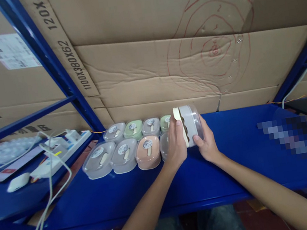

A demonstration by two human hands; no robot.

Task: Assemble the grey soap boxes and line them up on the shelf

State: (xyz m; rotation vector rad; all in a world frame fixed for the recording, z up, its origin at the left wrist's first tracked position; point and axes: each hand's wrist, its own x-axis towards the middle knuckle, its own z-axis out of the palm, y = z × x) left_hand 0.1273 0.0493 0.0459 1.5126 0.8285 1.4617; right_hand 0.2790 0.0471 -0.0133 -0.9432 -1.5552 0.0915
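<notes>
Between my two hands is a grey plastic food container (190, 126) with a clear lid, turned on its side above the shelf. My left hand (177, 144) presses its cream-coloured side, where a dark wavy gap shows. On the other side, my right hand (208, 141) grips the clear lid, its thumb on the grey wall. Two rows of similar containers stand to the left, lids up, each with a round label and a pale strip. Among them are a peach container (149, 158), a green container (133, 131) and several grey containers (97, 164). My left hand partly hides the rightmost ones.
All this is on a blue metal shelf (142, 194) with blue posts. Cardboard (134, 67) with red rings drawn on it forms the back. A power strip (61, 157), white cables (50, 201) and a phone-like slab (19, 163) lie at the left. A blurred patch (288, 136) covers something right.
</notes>
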